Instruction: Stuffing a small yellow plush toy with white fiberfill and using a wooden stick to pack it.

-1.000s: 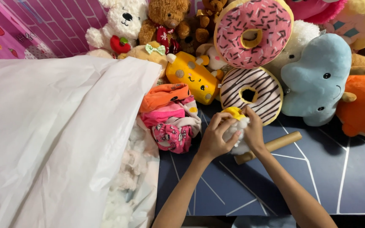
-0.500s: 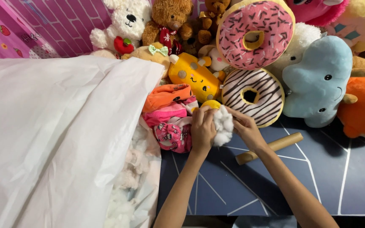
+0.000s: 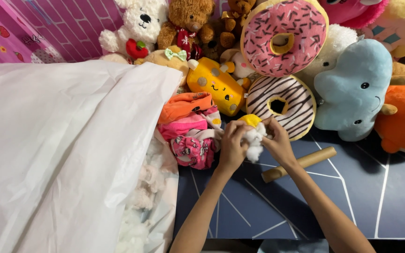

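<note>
Since half a second ago both hands have drawn together over the small yellow plush (image 3: 251,120): the left hand (image 3: 233,147) and right hand (image 3: 277,143) now pinch a tuft of white stuffing (image 3: 254,143) between closed fingers. It sits above the blue mat (image 3: 352,187), just before the striped doughnut cushion (image 3: 282,105). A cardboard tube (image 3: 301,164) lies under the right wrist, pink folded clothes (image 3: 191,136) lie beside the left hand, and a white sheet (image 3: 62,140) covers the left side.

You are looking down at a dark blue counter (image 3: 352,197) crossed by thin white lines that cut it into angular shapes. It fills the near right of the scene and runs back under a crowd of plush toys. At the far left stands a pink wall (image 3: 66,23) printed with a brick pattern in darker lines, with small strawberry and flower pictures toward its left edge. A large white sheet (image 3: 57,150), creased and sloping, covers the whole left side from far to near. The light is even and bright, with soft shadows on the counter on the right.
</note>
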